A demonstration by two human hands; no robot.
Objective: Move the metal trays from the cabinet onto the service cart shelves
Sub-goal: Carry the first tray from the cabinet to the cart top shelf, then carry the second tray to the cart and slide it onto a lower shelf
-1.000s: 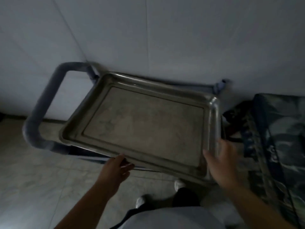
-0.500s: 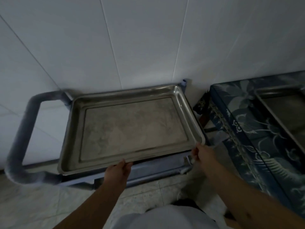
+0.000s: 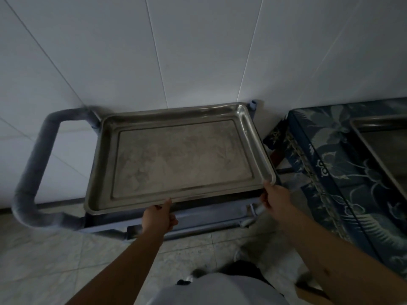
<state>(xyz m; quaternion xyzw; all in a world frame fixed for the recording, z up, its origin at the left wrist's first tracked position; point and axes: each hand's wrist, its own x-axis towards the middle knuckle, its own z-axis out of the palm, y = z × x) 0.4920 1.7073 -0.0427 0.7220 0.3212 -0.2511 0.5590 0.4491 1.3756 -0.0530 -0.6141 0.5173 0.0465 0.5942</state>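
Metal tray: large, rectangular, shallow, raised rim, dull scuffed floor. It sits over the top shelf of the service cart, long sides running left to right, far long side close to the wall. Whether the near edge rests fully on the shelf or is held just above it cannot be told. Tray interior empty.

Left hand: at the near long rim, a little left of that rim's middle. Thumb on top of the rim, fingers curled below. Grip closed on the tray rim.

Right hand: at the near right corner of the tray. Fingertips pinch the corner rim; grip closed on the tray there. Both forearms bare, reaching in from the near side.

Cart: blue-grey frame, visible under the tray along the near side. A looped tubular handle projects from its left end. A blue post cap shows at the far right corner, just behind the tray.

Surroundings: wall of large white tiles directly behind the cart. Floor of pale tiles. Right of the cart, near but apart from it, stands a desk covered in blue floral-patterned cloth. On it lies a second metal tray, partly cut off by the right edge of view.
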